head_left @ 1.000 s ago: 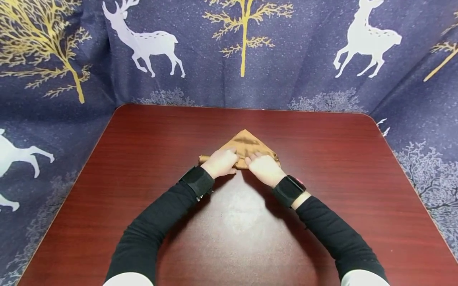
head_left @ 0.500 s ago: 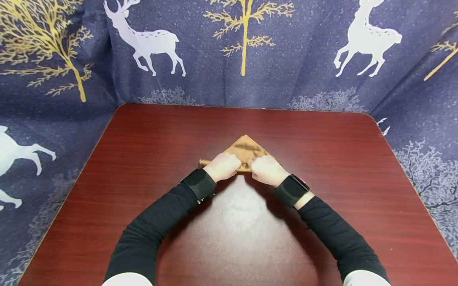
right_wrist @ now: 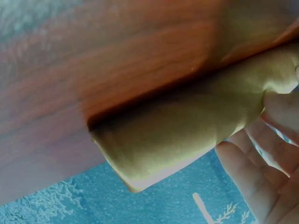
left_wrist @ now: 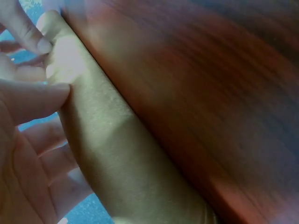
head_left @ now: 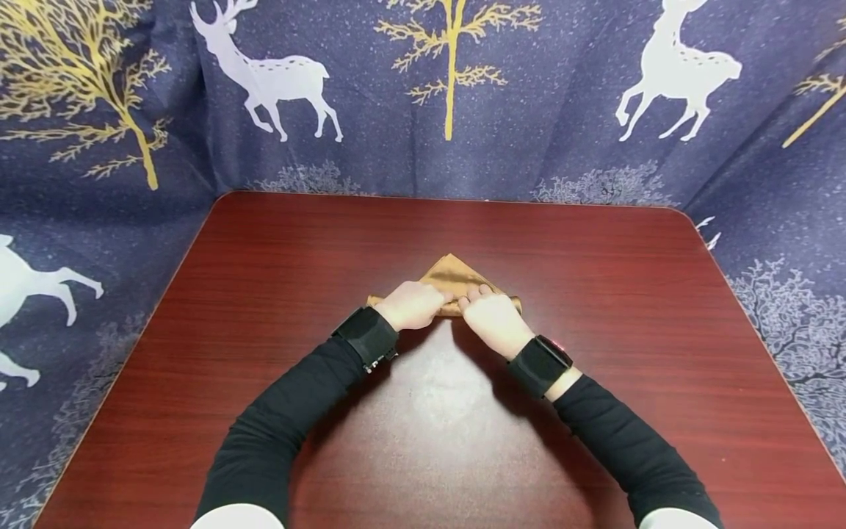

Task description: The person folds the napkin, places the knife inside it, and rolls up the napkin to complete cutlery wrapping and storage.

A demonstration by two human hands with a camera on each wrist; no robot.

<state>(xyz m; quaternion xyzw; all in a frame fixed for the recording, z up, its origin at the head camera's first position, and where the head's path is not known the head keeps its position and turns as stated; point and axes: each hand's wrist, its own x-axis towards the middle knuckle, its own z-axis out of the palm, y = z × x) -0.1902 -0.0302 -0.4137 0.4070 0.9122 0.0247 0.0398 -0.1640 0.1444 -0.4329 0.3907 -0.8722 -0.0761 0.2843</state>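
A golden-brown satin cloth (head_left: 452,270) lies on the table, its near part rolled into a tube and its flat part tapering to a point at the far side. My left hand (head_left: 413,304) holds the roll left of its middle; in the left wrist view the thumb (left_wrist: 49,99) touches the side of the tube (left_wrist: 110,126). Just right of the middle, my right hand (head_left: 494,317) grips the same roll, fingers over the top and thumb (right_wrist: 282,109) against the tube (right_wrist: 177,126). Both roll ends stick out past the hands.
The dark red wooden table (head_left: 277,250) has rounded far corners. Behind and beside it hangs a blue curtain (head_left: 377,88) with white deer and yellow trees. Each wrist wears a black strap, such as the left strap (head_left: 367,336).
The far tip of the cloth has drawn nearer, and its flat triangle has shrunk as the roll took it up. The right fingers curled, then stretched forward again over the roll.
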